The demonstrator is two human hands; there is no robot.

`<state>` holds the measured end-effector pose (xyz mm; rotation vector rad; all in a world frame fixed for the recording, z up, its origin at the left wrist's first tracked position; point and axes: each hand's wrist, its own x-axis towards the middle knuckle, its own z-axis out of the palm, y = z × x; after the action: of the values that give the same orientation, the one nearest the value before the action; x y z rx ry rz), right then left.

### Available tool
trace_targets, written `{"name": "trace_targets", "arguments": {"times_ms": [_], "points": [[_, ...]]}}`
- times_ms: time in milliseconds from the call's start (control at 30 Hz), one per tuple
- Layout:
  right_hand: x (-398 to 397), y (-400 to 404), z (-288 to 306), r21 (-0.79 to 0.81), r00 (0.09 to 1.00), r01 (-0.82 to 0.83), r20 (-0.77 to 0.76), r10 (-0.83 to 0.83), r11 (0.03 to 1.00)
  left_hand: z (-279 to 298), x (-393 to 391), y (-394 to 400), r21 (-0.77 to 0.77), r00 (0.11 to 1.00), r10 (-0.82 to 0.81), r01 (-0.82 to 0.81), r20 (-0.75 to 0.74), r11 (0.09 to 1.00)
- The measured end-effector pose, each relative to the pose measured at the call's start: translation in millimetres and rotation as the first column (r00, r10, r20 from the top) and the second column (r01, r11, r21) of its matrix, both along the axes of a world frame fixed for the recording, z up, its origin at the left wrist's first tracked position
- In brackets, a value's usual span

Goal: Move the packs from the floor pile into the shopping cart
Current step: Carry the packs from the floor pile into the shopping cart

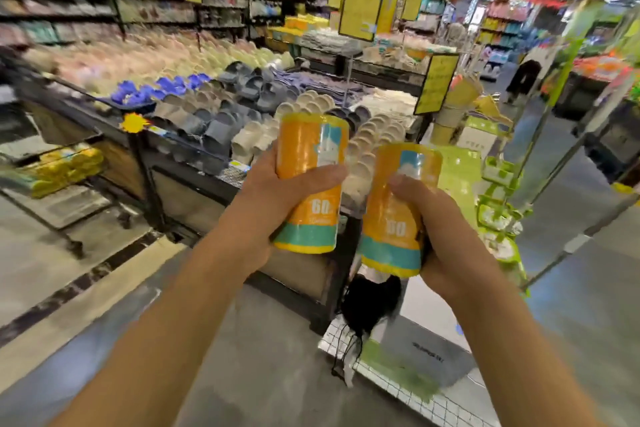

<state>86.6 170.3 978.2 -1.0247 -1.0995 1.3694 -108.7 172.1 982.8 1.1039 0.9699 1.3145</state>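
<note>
Two orange packs with teal bands, both raised in the air, side by side and slightly apart. Left hand (273, 191) clenched round the left pack (311, 180), thumb across its front. Right hand (436, 218) grasping the right pack (398, 204) the same way, a little lower. Below the right pack, a wire shopping cart (398, 378) with a black bag (370, 302) at its near left corner. Behind the packs, a display table (194, 166) carrying rows of slippers (221, 121); image blurred.
</note>
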Motion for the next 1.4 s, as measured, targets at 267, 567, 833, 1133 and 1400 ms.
{"name": "trace_targets", "arguments": {"times_ms": [267, 567, 833, 1133, 1400], "points": [[-144.1, 57.5, 11.2, 0.048, 0.97, -0.242, 0.016, 0.242, 0.969, 5.2, -145.7, 12.6, 0.066, 0.973, 0.232, -0.233, 0.017, 0.97], [-258.5, 133.5, 12.3, 0.024, 0.882, -0.47, 0.031, 0.469, 0.882, 5.3, -237.3, 42.9, 0.036, 0.888, 0.459, -0.46, 0.026, 0.887], [-314.3, 239.9, 9.3, 0.043, 0.779, -0.627, 0.027, 0.626, 0.778, -1.6, -276.2, 124.1, 0.049, 0.825, 0.565, -0.564, -0.005, 0.824], [-385.6, 371.8, 15.5, 0.065, 0.692, -0.717, -0.05, 0.72, 0.694, -5.8, -317.7, 241.2, 0.047, 0.748, 0.663, -0.664, 0.036, 0.747], [-485.4, 460.8, 1.9, 0.029, 0.638, -0.768, -0.044, 0.769, 0.64, -14.1, -400.7, 317.7, 0.0, 0.626, 0.78, -0.78, -0.012, 0.626]]}}
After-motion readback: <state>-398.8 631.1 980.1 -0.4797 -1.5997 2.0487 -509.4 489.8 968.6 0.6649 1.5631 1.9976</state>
